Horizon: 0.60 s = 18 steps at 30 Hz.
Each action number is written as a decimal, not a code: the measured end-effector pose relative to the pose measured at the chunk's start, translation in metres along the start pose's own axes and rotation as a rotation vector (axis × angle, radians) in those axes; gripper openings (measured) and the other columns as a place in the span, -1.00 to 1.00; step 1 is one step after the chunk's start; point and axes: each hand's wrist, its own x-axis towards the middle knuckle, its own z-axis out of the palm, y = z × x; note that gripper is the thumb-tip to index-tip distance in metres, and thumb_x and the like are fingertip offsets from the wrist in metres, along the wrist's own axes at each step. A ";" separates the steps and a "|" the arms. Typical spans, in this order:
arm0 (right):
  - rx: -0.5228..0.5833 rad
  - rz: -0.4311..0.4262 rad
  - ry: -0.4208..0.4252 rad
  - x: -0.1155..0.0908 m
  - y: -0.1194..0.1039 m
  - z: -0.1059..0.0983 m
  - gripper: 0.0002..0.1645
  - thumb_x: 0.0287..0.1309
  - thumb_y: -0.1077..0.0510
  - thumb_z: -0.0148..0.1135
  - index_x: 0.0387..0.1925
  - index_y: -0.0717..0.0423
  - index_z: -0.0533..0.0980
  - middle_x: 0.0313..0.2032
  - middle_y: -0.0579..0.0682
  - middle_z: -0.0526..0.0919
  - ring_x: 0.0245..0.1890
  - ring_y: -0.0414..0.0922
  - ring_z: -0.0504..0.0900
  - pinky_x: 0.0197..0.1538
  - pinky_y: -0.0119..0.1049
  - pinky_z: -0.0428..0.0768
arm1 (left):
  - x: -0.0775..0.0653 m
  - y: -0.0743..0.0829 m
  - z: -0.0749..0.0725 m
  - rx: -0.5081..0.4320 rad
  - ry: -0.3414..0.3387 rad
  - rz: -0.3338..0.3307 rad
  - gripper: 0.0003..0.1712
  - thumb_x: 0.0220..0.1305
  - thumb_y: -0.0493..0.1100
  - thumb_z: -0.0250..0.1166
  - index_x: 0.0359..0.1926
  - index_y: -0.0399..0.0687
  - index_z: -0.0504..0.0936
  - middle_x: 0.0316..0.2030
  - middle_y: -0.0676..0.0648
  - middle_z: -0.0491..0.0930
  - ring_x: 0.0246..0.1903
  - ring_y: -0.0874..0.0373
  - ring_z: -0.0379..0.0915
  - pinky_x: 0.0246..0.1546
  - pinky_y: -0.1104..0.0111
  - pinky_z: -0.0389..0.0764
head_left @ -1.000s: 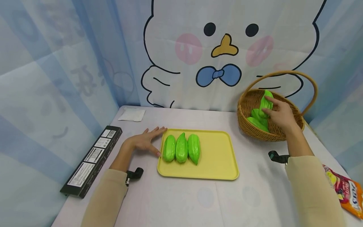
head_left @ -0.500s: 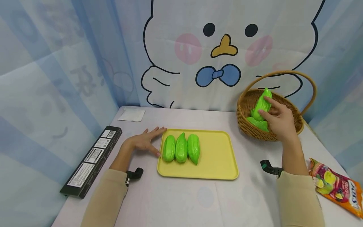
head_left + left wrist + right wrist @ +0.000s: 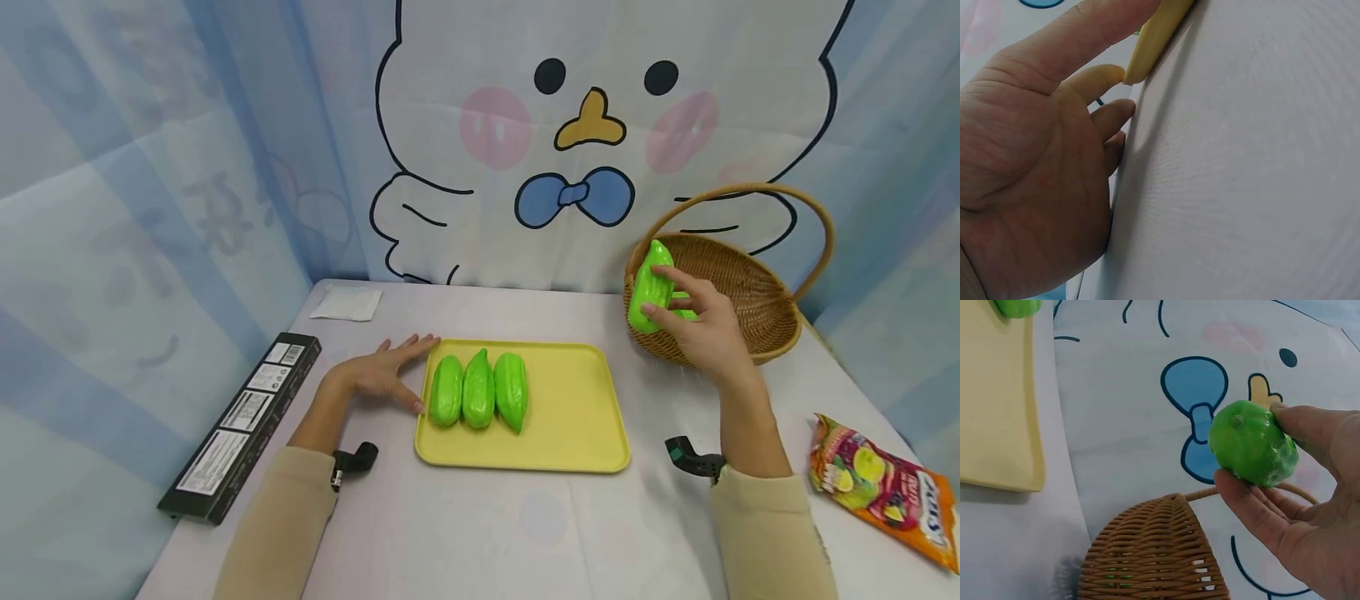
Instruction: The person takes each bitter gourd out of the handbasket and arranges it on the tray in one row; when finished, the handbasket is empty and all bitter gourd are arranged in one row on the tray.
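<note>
My right hand [image 3: 708, 329] pinches a green ribbed toy vegetable [image 3: 651, 287] between thumb and fingers, over the left side of the wicker basket [image 3: 757, 300]. It is elongated with a pointed tip; its rounded end [image 3: 1250, 444] looks shiny in the right wrist view. Behind the fingers, more green [image 3: 684, 307] shows in the basket, partly hidden. Three similar green vegetables [image 3: 478, 390] lie side by side on the left part of the yellow tray [image 3: 573, 408]. My left hand [image 3: 378, 372] is spread out with thumb and forefinger at the tray's left rim.
A long black box [image 3: 243, 425] lies along the table's left edge, with a flat white packet [image 3: 347, 303] behind it. An orange snack bag [image 3: 885, 492] lies at the right. A printed curtain [image 3: 330, 150] rises behind the table.
My right hand has lifted the green vegetable from inside the basket and carried it left to the basket's left rim. The left hand stays at the tray.
</note>
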 end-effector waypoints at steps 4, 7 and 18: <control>0.015 0.002 -0.094 -0.002 -0.005 0.006 -0.32 0.40 -0.02 0.34 0.49 -0.25 0.42 0.38 0.17 0.42 0.21 0.17 0.48 -0.21 -0.56 0.59 | 0.000 -0.001 0.000 -0.003 -0.002 0.011 0.51 -0.15 0.28 0.67 0.69 0.34 -0.10 0.70 0.02 -0.24 0.67 -0.14 -0.58 0.59 -0.24 -0.53; 0.031 -0.002 -0.162 -0.002 -0.004 0.013 -0.33 0.43 0.00 0.30 0.51 -0.29 0.39 0.34 0.11 0.42 0.17 0.05 0.47 -0.23 -0.50 0.59 | 0.000 -0.002 0.000 -0.002 -0.003 0.015 0.51 -0.14 0.28 0.67 0.69 0.33 -0.11 0.70 0.02 -0.23 0.67 -0.15 -0.57 0.59 -0.24 -0.53; 0.066 -0.055 -0.299 -0.001 0.000 0.036 -0.25 0.40 0.11 0.34 0.54 -0.12 0.34 0.22 0.19 0.54 -0.01 0.01 0.47 -0.29 -0.37 0.52 | 0.002 -0.003 0.000 0.004 -0.005 0.006 0.52 -0.17 0.32 0.66 0.69 0.36 -0.11 0.70 0.04 -0.24 0.67 -0.16 -0.58 0.59 -0.25 -0.52</control>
